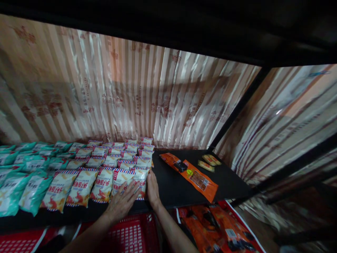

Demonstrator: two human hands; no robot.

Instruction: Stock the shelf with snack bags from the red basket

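on the black shelf, the end snack bag stands roughly upright (long axis vertical); right hand along its right side, left hand reaching its front. both grips are unclenched, fingers extended.

The left hand hides the lower front of a white, red-lettered plastic snack bag. Near left, a shiny teal plastic bag is cut off, as is the near red perforated plastic basket. At right, the print on small pale-yellow packets is unreadably tiny.
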